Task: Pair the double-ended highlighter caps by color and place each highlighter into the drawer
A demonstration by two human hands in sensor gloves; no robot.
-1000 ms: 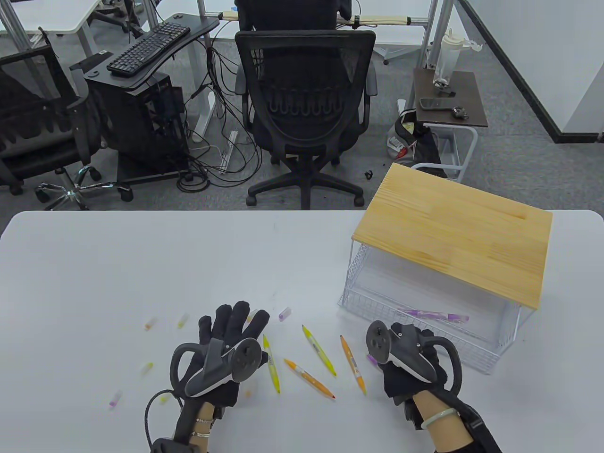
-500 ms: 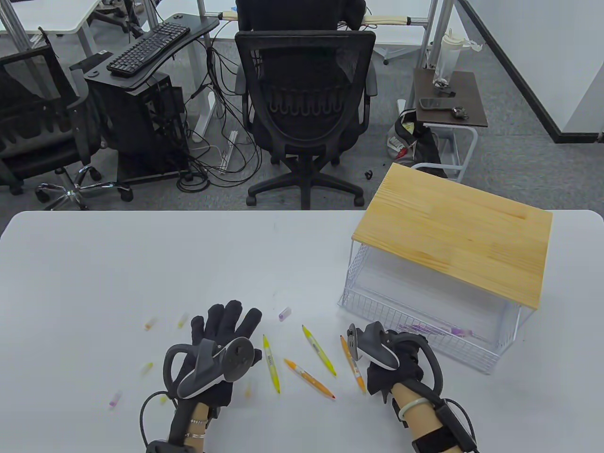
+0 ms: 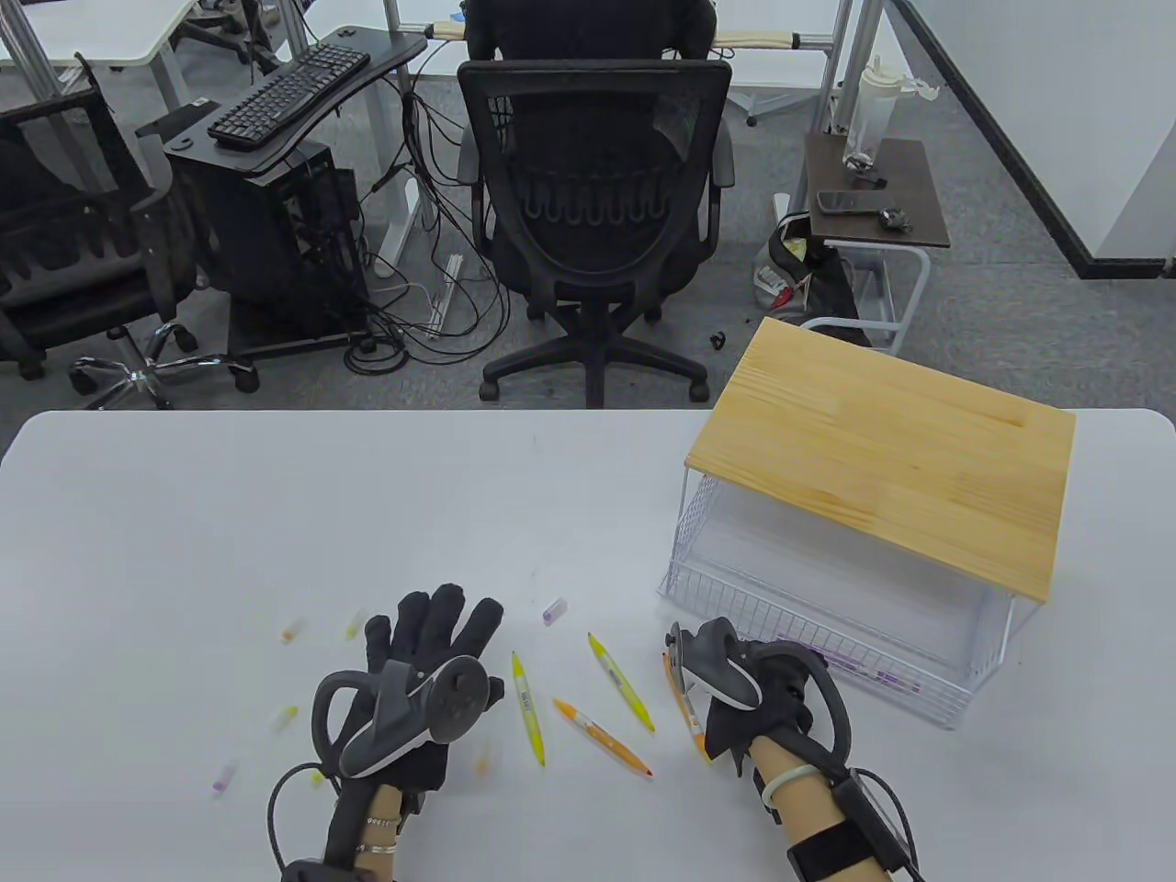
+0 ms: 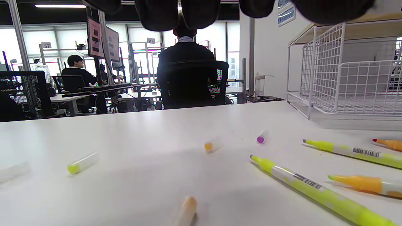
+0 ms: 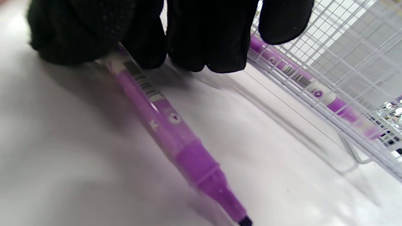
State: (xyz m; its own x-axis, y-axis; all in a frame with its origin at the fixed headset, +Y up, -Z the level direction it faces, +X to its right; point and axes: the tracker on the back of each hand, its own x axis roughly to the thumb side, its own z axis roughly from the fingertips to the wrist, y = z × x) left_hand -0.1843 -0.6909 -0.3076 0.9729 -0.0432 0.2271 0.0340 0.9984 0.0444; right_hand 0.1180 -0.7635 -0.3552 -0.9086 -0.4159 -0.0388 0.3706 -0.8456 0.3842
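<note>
My left hand hovers open, fingers spread, over the table left of a yellow highlighter. A second yellow highlighter and an orange one lie uncapped between my hands. Another orange highlighter is partly under my right hand. In the right wrist view, that hand's fingers pinch a purple highlighter lying on the table, its tip bare. A capped purple highlighter lies in the wire drawer. Loose caps are scattered: purple, orange, yellow.
The drawer sits pulled out under a wooden-topped wire rack at the right. More caps lie at the left: yellow and purple. An office chair with a seated person stands beyond the table's far edge.
My right hand has come back from the drawer, leftward and down to the table in front of it. My left hand drifted slightly left and toward me.
</note>
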